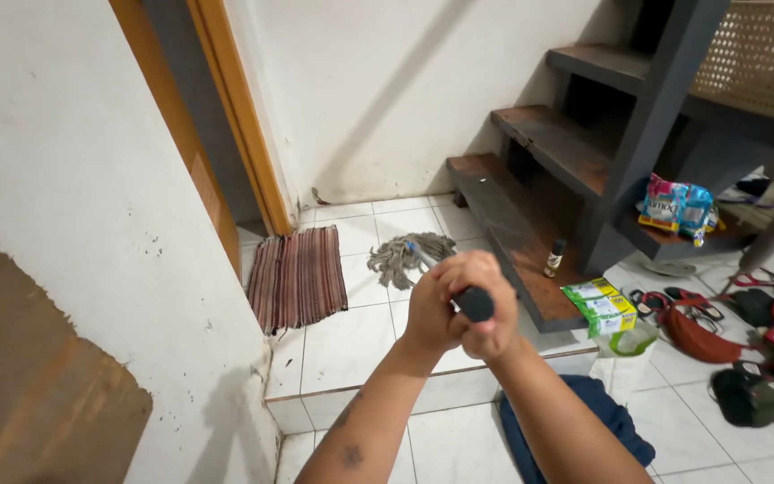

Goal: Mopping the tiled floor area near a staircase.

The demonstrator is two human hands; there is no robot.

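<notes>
Here, both hands (463,309) grip mop handle (474,303); mop head (405,255) beyond on tile.

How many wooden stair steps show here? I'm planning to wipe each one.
3: the bottom step beside the mop head, the middle step above it, the top step. Higher steps may be out of view.

- I see a white tiled floor (351,345) with a low step across it.
- A striped mat (296,276) lies flat by the door frame.
- A grey string mop head (400,255) rests on the tiles beside the mat.
- Sandals (674,300) and bags lie scattered at right.
- A small bottle (554,258) stands on the lowest stair tread (503,224).
</notes>
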